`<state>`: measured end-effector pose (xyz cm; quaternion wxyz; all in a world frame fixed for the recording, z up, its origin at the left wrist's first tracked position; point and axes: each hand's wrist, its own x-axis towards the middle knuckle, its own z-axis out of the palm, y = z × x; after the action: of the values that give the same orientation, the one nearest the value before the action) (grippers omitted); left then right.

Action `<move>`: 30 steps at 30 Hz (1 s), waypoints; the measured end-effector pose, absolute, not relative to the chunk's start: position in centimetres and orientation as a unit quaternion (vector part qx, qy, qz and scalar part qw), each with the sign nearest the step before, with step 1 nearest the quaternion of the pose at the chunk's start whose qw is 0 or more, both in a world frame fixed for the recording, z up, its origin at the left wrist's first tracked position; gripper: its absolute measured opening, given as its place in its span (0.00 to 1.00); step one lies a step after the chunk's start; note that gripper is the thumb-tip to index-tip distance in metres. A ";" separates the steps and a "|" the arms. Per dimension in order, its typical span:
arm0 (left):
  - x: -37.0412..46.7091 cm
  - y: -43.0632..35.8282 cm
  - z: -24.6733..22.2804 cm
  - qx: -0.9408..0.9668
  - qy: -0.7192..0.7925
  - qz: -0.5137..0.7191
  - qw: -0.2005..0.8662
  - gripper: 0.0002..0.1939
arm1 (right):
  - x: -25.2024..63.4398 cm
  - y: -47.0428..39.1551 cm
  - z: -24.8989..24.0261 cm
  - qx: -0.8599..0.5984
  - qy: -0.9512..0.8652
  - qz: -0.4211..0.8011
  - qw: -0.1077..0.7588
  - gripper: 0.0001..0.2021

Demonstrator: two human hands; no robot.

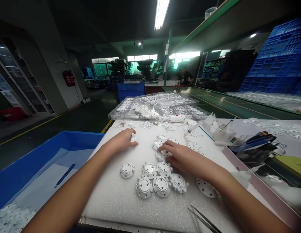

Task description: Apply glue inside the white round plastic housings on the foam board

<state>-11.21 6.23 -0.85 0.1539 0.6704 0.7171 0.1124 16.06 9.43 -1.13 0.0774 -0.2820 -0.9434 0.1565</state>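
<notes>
On a white foam sheet (111,200) lie several round white parts, each with dark holes and small knobs at the rim. My left hand (123,140) is at the sheet's left side, thumb and fingers curved around a small white part (133,138), mostly hidden by the fingers. My right hand (177,154) rests its fingertips around another white part (161,156) in the middle. Nearer to me, a single part (127,170) sits apart on the left, beside a cluster of parts (161,185). Metal tweezers (204,219) lie at the near right.
A blue bin (75,136) with a blue pen (65,175) stands on the left. Clear trays of white parts (127,105) are stacked behind the foam. To the right is a pink box (234,158) with tools. Blue crates (276,61) rise at the far right.
</notes>
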 end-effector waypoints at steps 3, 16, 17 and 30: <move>-11.4 6.3 -1.0 0.675 0.713 0.107 0.160 0.31 | 15.9 9.9 -1.1 -0.288 -0.938 0.183 0.057 0.17; -13.2 7.2 1.3 0.651 0.729 0.146 0.154 0.28 | 15.7 10.5 -0.6 -0.336 -0.904 0.262 0.037 0.16; -13.3 7.6 1.4 0.647 0.734 0.148 0.141 0.26 | 15.6 10.5 -0.6 -0.335 -0.903 0.266 0.036 0.17; -14.1 15.5 -0.1 0.651 0.746 0.127 0.058 0.13 | 15.7 10.7 -1.3 -0.316 -0.893 0.315 0.055 0.17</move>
<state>-14.07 15.48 -0.13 0.0585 0.6508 0.7462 0.1274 15.74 10.73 -1.25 0.0547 -0.3156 -0.8934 0.3150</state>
